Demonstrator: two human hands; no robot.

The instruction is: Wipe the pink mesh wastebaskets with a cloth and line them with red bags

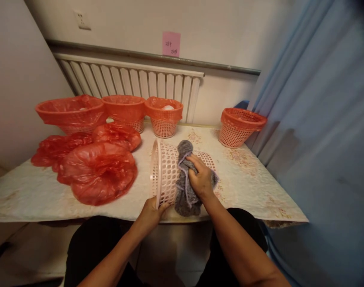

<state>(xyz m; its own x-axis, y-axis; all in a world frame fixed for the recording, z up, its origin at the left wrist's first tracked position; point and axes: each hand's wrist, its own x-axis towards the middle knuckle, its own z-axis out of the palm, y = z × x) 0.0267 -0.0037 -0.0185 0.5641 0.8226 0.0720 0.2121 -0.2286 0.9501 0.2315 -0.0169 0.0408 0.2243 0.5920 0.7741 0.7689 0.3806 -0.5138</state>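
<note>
A pale pink plastic basket (169,171) with a lattice wall lies on its side on the table, its mouth toward the left. My left hand (152,214) grips the rim at the near edge, the thumb on the outer wall and the fingers partly hidden. In my right hand (201,179) is a grey cloth (186,191) with a pale purple edge, pressed against the basket's side. The cloth drapes over the wall and covers part of the holes.
Red-bag-lined baskets stand at the back: a wide one (70,111), two beside it (124,104) and one at right (240,131). Tied red plastic bags (101,171) lie on the left of the table (247,191). Behind are a radiator (152,81) and a blue curtain (313,119).
</note>
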